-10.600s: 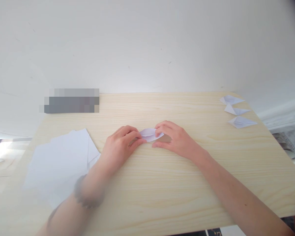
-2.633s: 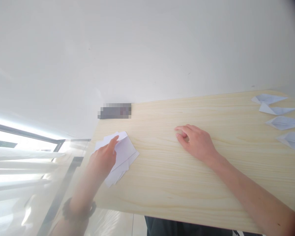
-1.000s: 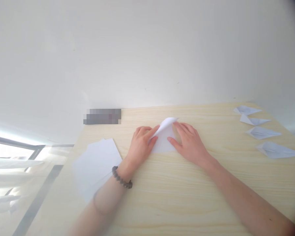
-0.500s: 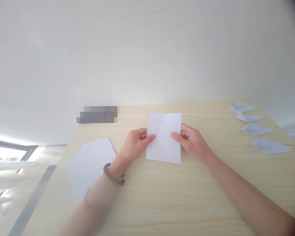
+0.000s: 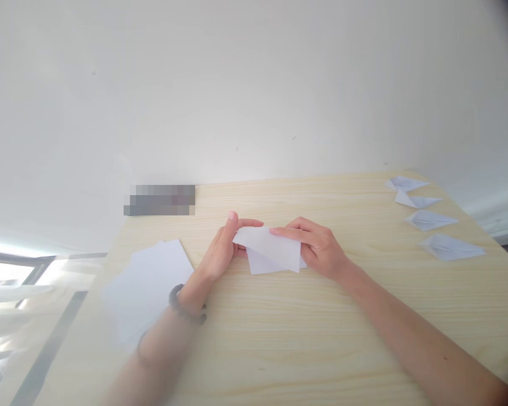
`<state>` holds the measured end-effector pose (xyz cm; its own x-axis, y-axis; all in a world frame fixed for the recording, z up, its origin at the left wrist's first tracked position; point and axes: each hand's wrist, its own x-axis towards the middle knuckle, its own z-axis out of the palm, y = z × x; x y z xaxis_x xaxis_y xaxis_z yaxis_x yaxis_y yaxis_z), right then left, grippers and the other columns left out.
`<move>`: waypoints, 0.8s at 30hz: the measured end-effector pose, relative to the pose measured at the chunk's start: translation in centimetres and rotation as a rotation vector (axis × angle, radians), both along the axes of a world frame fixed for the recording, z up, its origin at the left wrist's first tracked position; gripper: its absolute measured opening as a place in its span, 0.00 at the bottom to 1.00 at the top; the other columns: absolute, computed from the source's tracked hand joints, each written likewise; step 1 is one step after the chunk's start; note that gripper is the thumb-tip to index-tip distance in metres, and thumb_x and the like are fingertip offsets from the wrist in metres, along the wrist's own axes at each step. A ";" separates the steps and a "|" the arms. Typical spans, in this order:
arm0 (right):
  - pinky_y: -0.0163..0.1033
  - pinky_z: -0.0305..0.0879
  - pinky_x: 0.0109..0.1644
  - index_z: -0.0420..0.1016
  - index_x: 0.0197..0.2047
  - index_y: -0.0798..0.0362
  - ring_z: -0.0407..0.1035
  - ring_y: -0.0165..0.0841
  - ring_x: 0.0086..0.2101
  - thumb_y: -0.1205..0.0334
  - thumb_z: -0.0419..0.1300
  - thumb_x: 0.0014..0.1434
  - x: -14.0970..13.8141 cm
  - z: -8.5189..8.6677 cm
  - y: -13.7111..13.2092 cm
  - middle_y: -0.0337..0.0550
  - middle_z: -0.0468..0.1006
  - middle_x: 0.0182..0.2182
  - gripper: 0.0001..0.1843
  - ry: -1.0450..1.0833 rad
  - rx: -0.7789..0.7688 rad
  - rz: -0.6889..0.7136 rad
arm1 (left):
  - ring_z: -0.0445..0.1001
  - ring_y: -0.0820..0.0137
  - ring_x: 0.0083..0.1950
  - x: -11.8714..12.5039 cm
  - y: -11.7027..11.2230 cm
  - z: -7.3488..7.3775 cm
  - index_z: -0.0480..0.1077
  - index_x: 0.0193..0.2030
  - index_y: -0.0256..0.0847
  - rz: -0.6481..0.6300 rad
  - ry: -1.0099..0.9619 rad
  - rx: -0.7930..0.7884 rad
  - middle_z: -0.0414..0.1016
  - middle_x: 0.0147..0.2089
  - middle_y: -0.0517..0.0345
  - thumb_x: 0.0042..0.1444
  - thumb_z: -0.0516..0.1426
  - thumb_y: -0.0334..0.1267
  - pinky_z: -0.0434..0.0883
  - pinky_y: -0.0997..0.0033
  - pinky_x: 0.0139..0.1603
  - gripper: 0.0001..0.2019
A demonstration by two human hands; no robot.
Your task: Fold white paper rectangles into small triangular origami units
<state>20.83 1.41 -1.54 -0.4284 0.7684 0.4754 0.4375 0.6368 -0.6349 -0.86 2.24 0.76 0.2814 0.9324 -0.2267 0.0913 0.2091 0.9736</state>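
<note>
A white sheet of paper lies at the middle of the light wooden table, its top half bent down over the lower half. My left hand pinches the sheet's upper left corner. My right hand grips its right side, fingers laid along the folded-over edge. A bead bracelet sits on my left wrist.
A loose stack of white sheets lies at the table's left edge. Several folded paper shapes line the far right side. A blurred dark object rests by the white wall at the back left.
The sheet was held flat and open half a second ago. Now both hands have brought its top edge down toward me, folding it over. Earlier, my left hand took it from the stack.
</note>
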 end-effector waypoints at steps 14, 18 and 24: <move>0.36 0.66 0.29 0.72 0.47 0.51 0.71 0.33 0.29 0.47 0.50 0.59 0.0 1.1 0.1 0.44 0.78 0.35 0.21 0.281 -0.542 -0.159 | 0.71 0.70 0.35 0.5 0.0 0.0 0.71 0.44 0.38 -0.059 0.107 0.105 0.75 0.39 0.53 0.51 0.58 0.48 0.67 0.73 0.33 0.18; 0.33 0.63 0.24 0.75 0.41 0.51 0.68 0.30 0.25 0.50 0.56 0.56 -0.4 1.0 -0.1 0.41 0.77 0.30 0.16 0.186 -0.497 -0.210 | 0.69 0.72 0.30 0.6 -0.2 -0.1 0.72 0.43 0.38 -0.024 0.152 0.121 0.74 0.33 0.56 0.52 0.57 0.50 0.64 0.76 0.27 0.19; 0.32 0.63 0.23 0.74 0.41 0.51 0.68 0.29 0.25 0.52 0.56 0.56 -0.3 1.0 -0.1 0.41 0.77 0.31 0.15 0.195 -0.512 -0.178 | 0.68 0.72 0.29 0.8 -0.1 -0.4 0.73 0.42 0.39 0.013 0.180 0.123 0.74 0.32 0.56 0.51 0.58 0.51 0.62 0.76 0.26 0.19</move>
<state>20.48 1.33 -0.55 -0.2131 0.9736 0.0814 0.3535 0.1545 -0.9226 -0.10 2.10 0.37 0.2344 0.9594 -0.1566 0.2638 0.0922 0.9602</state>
